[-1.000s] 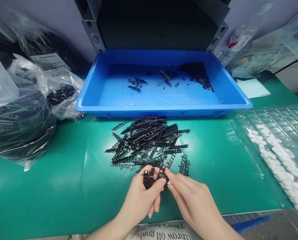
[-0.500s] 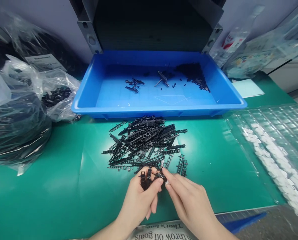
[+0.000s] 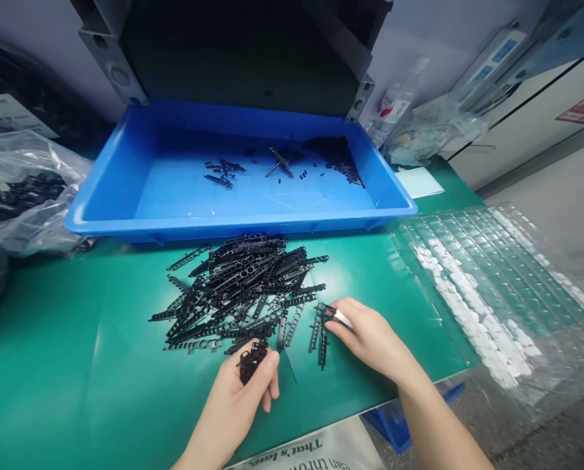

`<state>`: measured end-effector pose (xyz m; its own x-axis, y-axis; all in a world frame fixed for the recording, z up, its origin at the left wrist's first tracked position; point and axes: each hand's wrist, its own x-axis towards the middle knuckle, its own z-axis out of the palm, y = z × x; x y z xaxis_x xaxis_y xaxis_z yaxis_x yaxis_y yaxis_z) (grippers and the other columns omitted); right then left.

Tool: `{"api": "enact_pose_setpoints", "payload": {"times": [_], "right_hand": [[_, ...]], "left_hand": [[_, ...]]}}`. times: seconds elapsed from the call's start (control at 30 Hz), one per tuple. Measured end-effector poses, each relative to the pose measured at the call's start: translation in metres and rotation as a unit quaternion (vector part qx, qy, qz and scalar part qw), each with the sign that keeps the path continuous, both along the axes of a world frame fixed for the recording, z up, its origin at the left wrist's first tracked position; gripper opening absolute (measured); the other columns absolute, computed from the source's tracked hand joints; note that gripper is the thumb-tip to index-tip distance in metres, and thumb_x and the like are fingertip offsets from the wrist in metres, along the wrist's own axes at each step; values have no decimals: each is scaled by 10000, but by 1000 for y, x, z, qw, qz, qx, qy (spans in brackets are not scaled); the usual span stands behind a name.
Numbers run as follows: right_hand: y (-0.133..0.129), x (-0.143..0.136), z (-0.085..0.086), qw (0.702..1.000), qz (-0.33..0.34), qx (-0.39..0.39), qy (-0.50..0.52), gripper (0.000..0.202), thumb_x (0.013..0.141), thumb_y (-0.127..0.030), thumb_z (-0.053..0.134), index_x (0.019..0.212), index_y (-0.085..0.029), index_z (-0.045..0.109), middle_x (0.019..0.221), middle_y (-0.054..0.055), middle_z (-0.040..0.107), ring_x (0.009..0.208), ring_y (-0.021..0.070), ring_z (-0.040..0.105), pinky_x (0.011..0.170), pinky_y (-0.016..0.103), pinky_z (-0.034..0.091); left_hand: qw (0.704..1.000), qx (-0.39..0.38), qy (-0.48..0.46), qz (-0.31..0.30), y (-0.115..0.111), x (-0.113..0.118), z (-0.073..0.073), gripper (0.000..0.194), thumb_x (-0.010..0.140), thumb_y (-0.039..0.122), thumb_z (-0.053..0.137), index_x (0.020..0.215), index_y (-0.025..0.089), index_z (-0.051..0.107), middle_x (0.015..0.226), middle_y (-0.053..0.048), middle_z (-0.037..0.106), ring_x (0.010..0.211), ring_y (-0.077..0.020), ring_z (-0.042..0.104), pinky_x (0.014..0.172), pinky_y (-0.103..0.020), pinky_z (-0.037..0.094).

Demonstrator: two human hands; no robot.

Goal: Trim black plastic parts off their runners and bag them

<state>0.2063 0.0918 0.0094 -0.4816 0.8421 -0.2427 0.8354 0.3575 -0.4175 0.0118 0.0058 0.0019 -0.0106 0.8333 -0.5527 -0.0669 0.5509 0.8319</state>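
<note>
My left hand (image 3: 245, 388) is closed around a small bunch of black plastic strips (image 3: 253, 361), seen end-on between thumb and fingers. To its right, my right hand (image 3: 370, 339) pinches a black piece with a small white part (image 3: 341, 318) at its fingertips; whether the two are joined I cannot tell. Just below those fingertips lie a few black slotted strips (image 3: 323, 349) on the green table. A large heap of similar black strips (image 3: 243, 277), with round holes and slots, lies beyond both hands.
Behind the heap stands a blue tray (image 3: 238, 230) with small black parts inside. At the right, a clear plastic tray (image 3: 432, 307) holds rows of white pieces. Plastic bags (image 3: 37, 228) with black parts sit at the left, and a bottle (image 3: 392, 108) stands at the back right.
My right hand has moved away from my left, out to the right beside the loose strips, carrying the white part. The left hand keeps its bunch. The view has turned to the right.
</note>
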Motion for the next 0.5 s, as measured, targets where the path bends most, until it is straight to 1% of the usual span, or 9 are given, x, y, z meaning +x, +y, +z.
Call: {"api": "enact_pose_setpoints", "payload": {"times": [0.1,0.2,0.27,0.37,0.43,0.5], "right_hand": [[0,-1,2,1000,7,-21,14,149,872,-228,472,724,-213,488,730,11,577,648,165,570,578,250,422],[-2,-2,2,1000,-16,-20,14,178,879,-235,457,702,-212,468,721,11,586,643,163,568,560,243,394],[-6,-5,0,999,-43,-15,5,216,869,-305,487,678,-215,441,658,3,580,588,168,560,504,240,352],[-13,-12,-6,997,-79,-14,-11,336,799,-430,569,618,-229,370,500,-21,503,455,173,502,429,245,250],[-17,-14,-9,995,-93,-19,-11,353,783,-415,581,595,-236,342,462,-25,467,421,172,475,423,250,212],[-18,-13,-9,994,-103,-31,2,327,795,-353,551,575,-238,339,455,-21,459,422,170,468,430,254,206]], "left_hand": [[1000,7,15,-22,1,1,1,290,807,411,455,622,193,507,550,24,552,505,-125,511,574,-249,406],[999,9,32,-36,2,2,2,282,807,405,443,634,195,515,555,16,573,512,-140,543,581,-261,426],[998,14,44,-41,2,2,2,284,812,405,436,629,199,505,548,15,574,507,-144,548,578,-265,430],[997,21,56,-46,2,3,2,286,817,395,438,611,204,491,532,18,567,493,-141,540,568,-263,429],[997,20,49,-48,1,3,1,291,816,387,444,595,204,492,522,20,559,481,-135,529,554,-257,424],[998,18,35,-46,0,3,1,292,812,380,448,586,203,497,520,22,557,474,-131,522,540,-252,418]]}}
